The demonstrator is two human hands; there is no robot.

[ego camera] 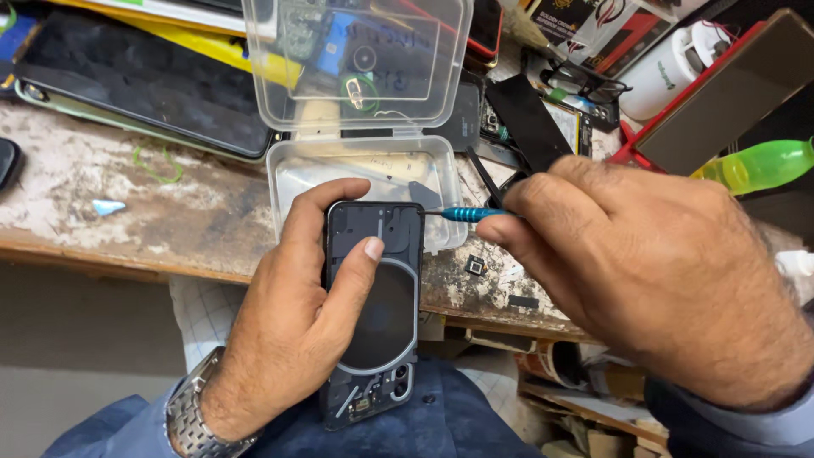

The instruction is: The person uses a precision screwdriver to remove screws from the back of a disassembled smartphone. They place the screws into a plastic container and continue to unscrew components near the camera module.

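Holding the opened smartphone (374,305) back-up over my lap, my left hand (292,326) was wrapped around its left edge, thumb pressed across the exposed inner plate just above the round coil. I judged the phone light but stiff, slick along its frame and fragile where the bare parts showed, so the edges were the safe place to grip it, not the coil. My right hand (661,271) pinched a slim blue precision screwdriver (471,214), fingers closed on its handle, the tip touching the phone's top right corner. I counted one phone in hand, one screwdriver, and one clear plastic box (356,174) with its hinged lid up on the worn bench (127,195) just beyond. One small black chip (476,266) lay near the bench edge, and one green bottle (759,165) at far right.
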